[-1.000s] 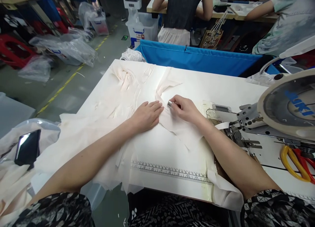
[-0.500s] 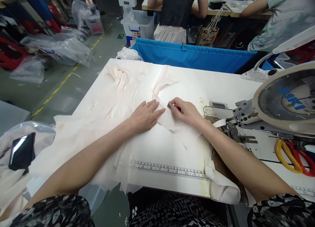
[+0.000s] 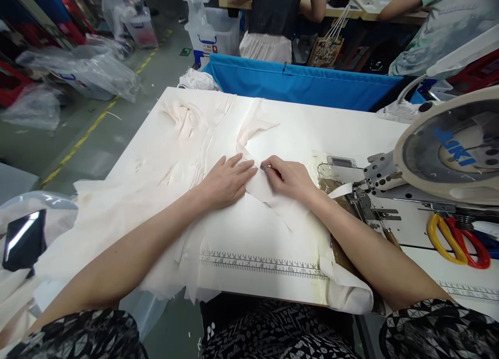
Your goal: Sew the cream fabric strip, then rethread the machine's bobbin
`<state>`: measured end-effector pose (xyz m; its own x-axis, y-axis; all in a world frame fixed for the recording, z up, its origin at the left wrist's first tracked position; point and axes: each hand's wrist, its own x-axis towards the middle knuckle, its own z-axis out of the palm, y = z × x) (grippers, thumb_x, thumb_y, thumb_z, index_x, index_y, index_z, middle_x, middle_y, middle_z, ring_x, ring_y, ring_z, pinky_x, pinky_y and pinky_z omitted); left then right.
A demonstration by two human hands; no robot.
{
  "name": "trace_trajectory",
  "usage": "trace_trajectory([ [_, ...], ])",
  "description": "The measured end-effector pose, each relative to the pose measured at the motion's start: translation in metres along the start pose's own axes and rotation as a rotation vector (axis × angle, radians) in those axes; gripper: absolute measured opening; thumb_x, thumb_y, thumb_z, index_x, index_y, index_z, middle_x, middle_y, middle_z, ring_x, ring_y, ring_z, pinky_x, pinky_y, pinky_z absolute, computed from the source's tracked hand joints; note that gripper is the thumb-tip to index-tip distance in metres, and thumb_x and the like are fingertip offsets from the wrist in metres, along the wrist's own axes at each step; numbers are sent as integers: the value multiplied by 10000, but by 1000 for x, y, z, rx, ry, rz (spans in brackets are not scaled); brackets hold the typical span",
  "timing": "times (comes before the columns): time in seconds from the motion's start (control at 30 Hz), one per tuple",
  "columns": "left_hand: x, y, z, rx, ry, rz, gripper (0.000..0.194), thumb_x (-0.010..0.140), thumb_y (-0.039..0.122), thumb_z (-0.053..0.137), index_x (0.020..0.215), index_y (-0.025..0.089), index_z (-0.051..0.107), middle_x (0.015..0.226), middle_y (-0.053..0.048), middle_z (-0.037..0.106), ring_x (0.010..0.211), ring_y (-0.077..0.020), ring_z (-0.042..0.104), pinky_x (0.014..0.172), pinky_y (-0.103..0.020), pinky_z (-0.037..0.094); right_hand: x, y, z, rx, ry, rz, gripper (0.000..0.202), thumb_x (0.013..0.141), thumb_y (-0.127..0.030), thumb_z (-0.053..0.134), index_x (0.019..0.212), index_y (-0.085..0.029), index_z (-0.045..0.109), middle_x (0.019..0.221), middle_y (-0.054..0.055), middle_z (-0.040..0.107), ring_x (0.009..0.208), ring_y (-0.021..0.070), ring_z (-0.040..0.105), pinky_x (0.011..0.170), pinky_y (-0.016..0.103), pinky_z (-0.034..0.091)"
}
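Note:
My left hand (image 3: 226,182) lies flat, fingers spread, at the edge of a strip of pale pink cloth (image 3: 260,186) on the white table. Just right of it, my right hand (image 3: 289,176) pinches a small grey, metal-looking piece (image 3: 265,167), its tip close to the cloth. Most of this piece is hidden in my fingers, so its kind does not show. The strip's far end lies folded beyond my hands. More pale pink cloth (image 3: 128,203) spreads under and left of my left forearm.
A sewing machine (image 3: 448,151) stands at the right, with yellow-and-red-handled scissors (image 3: 458,242) beside it. A printed ruler (image 3: 265,265) runs along the near table edge. A blue cloth bin (image 3: 304,83) borders the far edge. A phone (image 3: 25,239) lies at left; co-workers sit beyond.
The view has shifted slightly, moving the scene a little left and up. My right hand has the grey piece a bit farther along the cloth; my left hand stays flat.

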<state>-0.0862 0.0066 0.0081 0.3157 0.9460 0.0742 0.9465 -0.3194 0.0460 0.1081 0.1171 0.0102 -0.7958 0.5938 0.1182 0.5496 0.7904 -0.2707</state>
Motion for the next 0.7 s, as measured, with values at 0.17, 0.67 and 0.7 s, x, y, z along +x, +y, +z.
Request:
trace_trajectory([
  [0.17, 0, 1, -1, 2, 34, 7, 461, 960, 218, 370, 1392, 162, 523, 1487, -106, 482, 1395, -379, 390, 1048, -561, 425, 2, 1, 3, -27, 3, -7, 300, 973, -266, 358, 1139, -204, 601, 830, 28, 724, 685, 211, 629, 569, 284, 313],
  [0.67, -1, 9, -4, 40, 30, -69, 423, 988, 308, 388, 1366, 188, 536, 1498, -69, 481, 1415, -340, 389, 1059, -546, 433, -20, 3, -27, -82, -82, -5, 276, 904, -233, 404, 1007, -199, 658, 683, 31, 685, 607, 213, 598, 556, 288, 281],
  [0.7, 0, 9, -4, 38, 44, -59, 418, 985, 297, 392, 1355, 180, 547, 1487, -79, 492, 1411, -338, 393, 1073, -552, 421, -22, 5, -26, -81, -79, -5, 280, 909, -234, 401, 1023, -197, 654, 695, 32, 689, 619, 215, 605, 557, 288, 282],
])
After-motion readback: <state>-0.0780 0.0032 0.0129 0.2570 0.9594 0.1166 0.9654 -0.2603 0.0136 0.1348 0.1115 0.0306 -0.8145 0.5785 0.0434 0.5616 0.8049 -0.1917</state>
